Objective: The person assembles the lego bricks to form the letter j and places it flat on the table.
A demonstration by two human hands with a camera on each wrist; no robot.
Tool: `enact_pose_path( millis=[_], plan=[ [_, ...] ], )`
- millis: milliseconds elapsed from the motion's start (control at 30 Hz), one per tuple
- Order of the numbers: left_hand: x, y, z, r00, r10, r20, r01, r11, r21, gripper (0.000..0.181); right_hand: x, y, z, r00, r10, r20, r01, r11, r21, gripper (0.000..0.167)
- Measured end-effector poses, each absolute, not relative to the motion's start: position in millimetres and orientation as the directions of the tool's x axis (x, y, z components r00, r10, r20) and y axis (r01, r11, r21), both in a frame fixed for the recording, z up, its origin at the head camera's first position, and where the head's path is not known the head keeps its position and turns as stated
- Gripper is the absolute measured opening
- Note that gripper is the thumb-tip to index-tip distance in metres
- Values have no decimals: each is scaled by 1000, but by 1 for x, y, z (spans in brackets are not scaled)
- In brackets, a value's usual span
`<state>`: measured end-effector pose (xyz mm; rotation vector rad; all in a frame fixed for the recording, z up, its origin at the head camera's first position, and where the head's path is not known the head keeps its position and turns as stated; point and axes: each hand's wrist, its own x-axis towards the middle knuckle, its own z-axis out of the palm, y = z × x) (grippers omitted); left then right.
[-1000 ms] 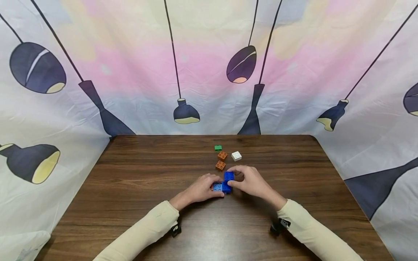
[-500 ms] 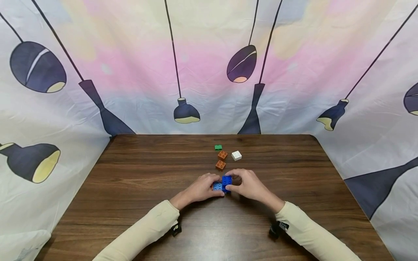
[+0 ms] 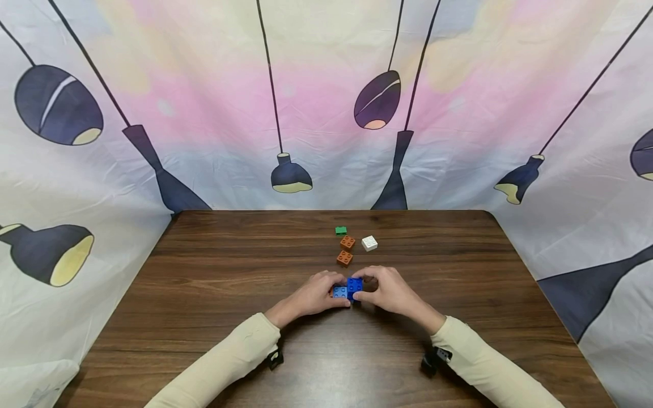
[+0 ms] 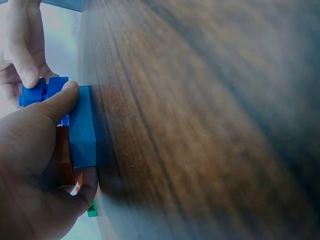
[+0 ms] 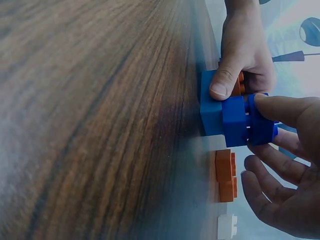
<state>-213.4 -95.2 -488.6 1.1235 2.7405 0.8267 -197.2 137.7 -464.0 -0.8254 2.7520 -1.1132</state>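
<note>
My left hand (image 3: 317, 293) grips a light blue brick (image 4: 82, 132) on the table, thumb along its near side. An orange brick (image 4: 63, 157) sits on that brick, partly covered by the hand. A dark blue brick (image 5: 235, 121) stands on the light blue brick's right end. Between thumb and fingers, my right hand (image 3: 386, 289) pinches another dark blue brick (image 5: 261, 120) right over it. A narrow gap with studs shows between these two dark blue bricks in the right wrist view.
Beyond the hands lie two orange bricks (image 3: 344, 258), a white brick (image 3: 369, 243) and a small green brick (image 3: 340, 231). The wooden table (image 3: 219, 260) ends at a patterned cloth backdrop (image 3: 326, 113).
The right hand has brought its dark blue brick slightly left and down, over the other dark blue brick. The left hand has kept its place on the light blue brick.
</note>
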Motion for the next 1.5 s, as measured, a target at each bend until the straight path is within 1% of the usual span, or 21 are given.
enact_pose_path(
  millis=[333, 733, 1000, 1100, 1167, 1400, 1500],
  plan=[
    [-214, -95, -489, -729, 670, 138, 636, 591, 496, 40, -198, 138, -466, -859, -493, 141, -442, 573, -690, 31],
    [-214, -96, -488, -732, 670, 121, 629, 597, 499, 41, -200, 138, -469, -870, -476, 128, -422, 586, -692, 33],
    [-215, -94, -489, -725, 677, 126, 637, 590, 496, 41, -198, 134, -465, -878, -462, 128, -442, 675, -591, 34],
    [-215, -94, -489, -728, 675, 123, 635, 594, 494, 41, -198, 134, -465, -880, -459, 121, -439, 692, -574, 33],
    [-215, -94, -489, -729, 674, 119, 632, 595, 497, 41, -198, 134, -465, -881, -458, 118, -436, 691, -577, 34],
    [-215, -94, -489, -730, 672, 123, 630, 592, 503, 41, -200, 137, -469, -881, -459, 115, -414, 632, -655, 31],
    [-215, -95, -489, -729, 673, 127, 633, 590, 501, 41, -200, 137, -470, -879, -462, 116, -413, 618, -669, 31]
  ],
)
